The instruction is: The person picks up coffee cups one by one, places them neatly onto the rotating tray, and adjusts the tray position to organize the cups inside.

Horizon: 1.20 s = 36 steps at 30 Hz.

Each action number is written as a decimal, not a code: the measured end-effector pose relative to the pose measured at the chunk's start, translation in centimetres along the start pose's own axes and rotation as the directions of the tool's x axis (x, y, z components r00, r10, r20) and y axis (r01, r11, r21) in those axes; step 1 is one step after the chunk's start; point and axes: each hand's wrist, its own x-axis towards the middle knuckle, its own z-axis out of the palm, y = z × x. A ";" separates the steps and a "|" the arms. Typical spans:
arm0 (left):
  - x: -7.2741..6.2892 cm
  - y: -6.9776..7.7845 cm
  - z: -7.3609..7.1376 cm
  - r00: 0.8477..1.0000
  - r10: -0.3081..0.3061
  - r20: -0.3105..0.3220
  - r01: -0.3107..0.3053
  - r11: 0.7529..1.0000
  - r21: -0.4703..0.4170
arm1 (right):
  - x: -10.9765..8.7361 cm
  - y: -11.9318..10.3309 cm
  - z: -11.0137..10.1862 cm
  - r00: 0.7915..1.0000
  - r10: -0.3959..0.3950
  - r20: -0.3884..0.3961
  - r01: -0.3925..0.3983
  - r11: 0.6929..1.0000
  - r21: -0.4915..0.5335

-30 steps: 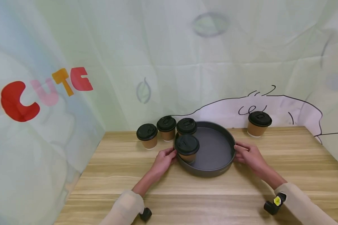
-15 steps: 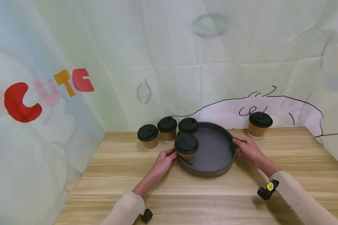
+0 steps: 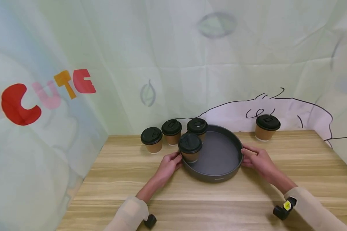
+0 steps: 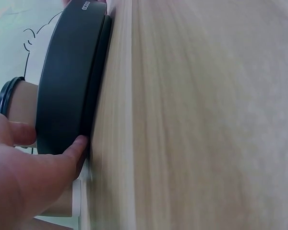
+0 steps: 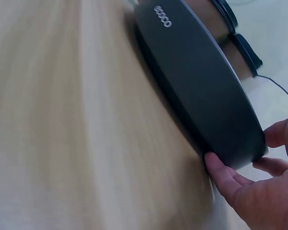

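Note:
A round dark grey tray [image 3: 219, 160] with a low wall lies between my two hands. My left hand [image 3: 168, 166] holds its left side, and in the left wrist view the thumb is at the upper rim with a finger [image 4: 77, 146] low on the wall. On the right side my right hand [image 3: 257, 160] pinches the wall, thumb on the rim and fingers beneath. Two lidded paper coffee cups stand upright inside the tray at its left: a front coffee cup [image 3: 190, 146] and a back coffee cup [image 3: 197, 126].
Left of the tray, two more lidded coffee cups stand on the wooden table [image 3: 118, 179]: an outer cup [image 3: 152, 138] and an inner cup [image 3: 172, 130]. Another cup [image 3: 266, 126] stands at the back right. A printed curtain [image 3: 173, 57] hangs behind the table.
The tray has turned clockwise between my hands; its printed mark slid left along the front. The front cup in it moved slightly back, the back cup rightward. My right forearm shifted in, then out.

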 end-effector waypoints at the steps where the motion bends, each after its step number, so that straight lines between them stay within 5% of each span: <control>1: 0.0 0.0 0.1 1.000 0.002 -0.002 -0.002 1.000 0.000 | -0.3 0.0 0.1 1.000 0.002 0.001 -0.002 1.000 0.009; 17: 0.0 0.4 0.0 1.000 -0.017 -0.006 0.017 1.000 0.017 | 2.2 -0.5 -0.4 1.000 0.007 0.007 -0.007 0.999 -0.036; 36: 0.1 0.2 0.1 1.000 -0.017 -0.011 0.018 0.999 0.029 | -1.1 0.5 1.0 0.995 -0.034 -0.097 0.042 0.996 0.082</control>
